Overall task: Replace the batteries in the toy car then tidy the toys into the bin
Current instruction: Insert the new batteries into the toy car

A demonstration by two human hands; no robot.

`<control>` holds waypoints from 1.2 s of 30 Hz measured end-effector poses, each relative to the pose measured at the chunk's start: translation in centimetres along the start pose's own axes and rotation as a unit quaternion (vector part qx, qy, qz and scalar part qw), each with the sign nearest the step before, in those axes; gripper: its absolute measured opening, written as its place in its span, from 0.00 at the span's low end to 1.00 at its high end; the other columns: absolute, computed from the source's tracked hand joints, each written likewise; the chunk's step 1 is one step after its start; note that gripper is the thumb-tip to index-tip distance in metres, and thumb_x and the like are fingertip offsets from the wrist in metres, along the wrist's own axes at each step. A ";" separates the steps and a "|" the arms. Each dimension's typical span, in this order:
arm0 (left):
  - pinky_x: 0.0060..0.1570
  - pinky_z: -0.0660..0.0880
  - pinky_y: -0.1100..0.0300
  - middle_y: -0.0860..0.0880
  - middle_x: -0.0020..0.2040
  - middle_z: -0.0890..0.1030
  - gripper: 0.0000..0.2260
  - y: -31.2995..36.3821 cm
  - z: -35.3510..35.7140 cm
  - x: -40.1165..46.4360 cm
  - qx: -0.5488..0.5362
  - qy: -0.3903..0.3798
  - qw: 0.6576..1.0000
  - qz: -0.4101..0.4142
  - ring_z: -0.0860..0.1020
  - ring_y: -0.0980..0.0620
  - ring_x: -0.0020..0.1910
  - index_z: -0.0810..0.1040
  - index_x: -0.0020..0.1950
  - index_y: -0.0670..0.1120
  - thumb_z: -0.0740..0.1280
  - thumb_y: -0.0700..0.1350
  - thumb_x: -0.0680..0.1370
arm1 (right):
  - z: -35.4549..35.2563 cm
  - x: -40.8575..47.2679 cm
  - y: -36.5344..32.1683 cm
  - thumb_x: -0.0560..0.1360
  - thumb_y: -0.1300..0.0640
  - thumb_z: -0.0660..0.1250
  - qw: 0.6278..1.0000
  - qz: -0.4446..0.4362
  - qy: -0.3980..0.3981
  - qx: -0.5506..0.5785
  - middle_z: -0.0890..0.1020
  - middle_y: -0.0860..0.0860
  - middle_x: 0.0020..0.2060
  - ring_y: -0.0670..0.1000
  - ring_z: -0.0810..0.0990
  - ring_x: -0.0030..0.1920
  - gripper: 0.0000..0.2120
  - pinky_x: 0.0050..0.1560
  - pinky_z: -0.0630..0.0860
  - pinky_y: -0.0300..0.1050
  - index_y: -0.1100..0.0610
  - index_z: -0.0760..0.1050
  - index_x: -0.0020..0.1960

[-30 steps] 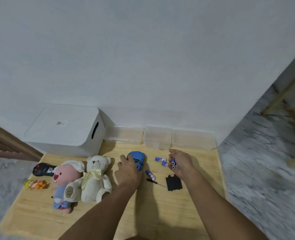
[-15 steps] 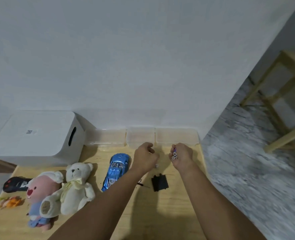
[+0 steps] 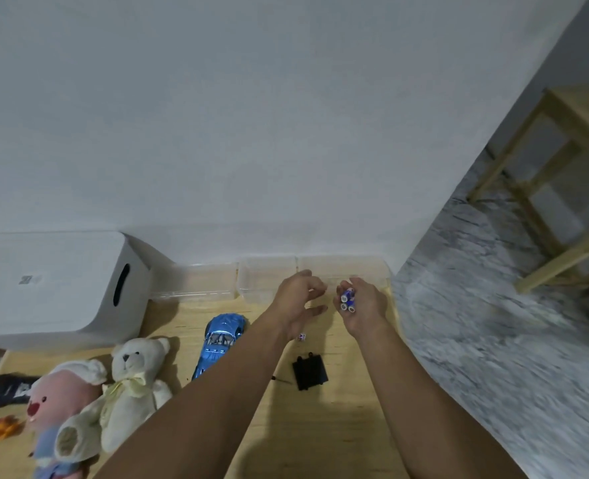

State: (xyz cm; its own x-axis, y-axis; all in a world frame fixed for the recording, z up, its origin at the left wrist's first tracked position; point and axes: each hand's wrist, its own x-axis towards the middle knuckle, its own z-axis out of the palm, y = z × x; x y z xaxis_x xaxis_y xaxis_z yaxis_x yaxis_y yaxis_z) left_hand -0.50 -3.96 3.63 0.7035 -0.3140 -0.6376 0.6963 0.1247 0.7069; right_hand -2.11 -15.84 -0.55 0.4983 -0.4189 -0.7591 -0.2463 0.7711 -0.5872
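toy car (image 3: 221, 337): glossy blue, lying on the wooden table (image 3: 341, 426) beside a white teddy bear (image 3: 132, 385) | room: white wall, grey marbled floor, white bin (image 3: 54, 288) at table's left | right hand (image 3: 363, 307) clasps blue batteries (image 3: 347, 299) | left hand (image 3: 296, 302) loosely spread, empty, just right of car
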 end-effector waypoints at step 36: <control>0.62 0.70 0.52 0.49 0.67 0.73 0.32 -0.5 -0.9 0.9 0.193 0.017 0.981 0.034 0.72 0.49 0.63 0.61 0.77 0.45 0.67 0.36 0.75 | -1.1 1.5 -0.2 0.78 0.62 0.66 0.993 -0.077 0.072 -0.047 0.81 0.59 0.41 0.54 0.82 0.37 0.07 0.42 0.82 0.51 0.66 0.75 0.52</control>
State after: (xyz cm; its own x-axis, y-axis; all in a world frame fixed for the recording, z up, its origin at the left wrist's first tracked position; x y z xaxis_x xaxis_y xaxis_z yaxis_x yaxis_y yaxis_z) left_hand -0.09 -3.46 2.38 0.7551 -0.2842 -0.5909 0.5474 -0.2228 0.8067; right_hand -2.20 -17.16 -1.86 0.4133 -0.5986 -0.6862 -0.2563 0.6467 -0.7184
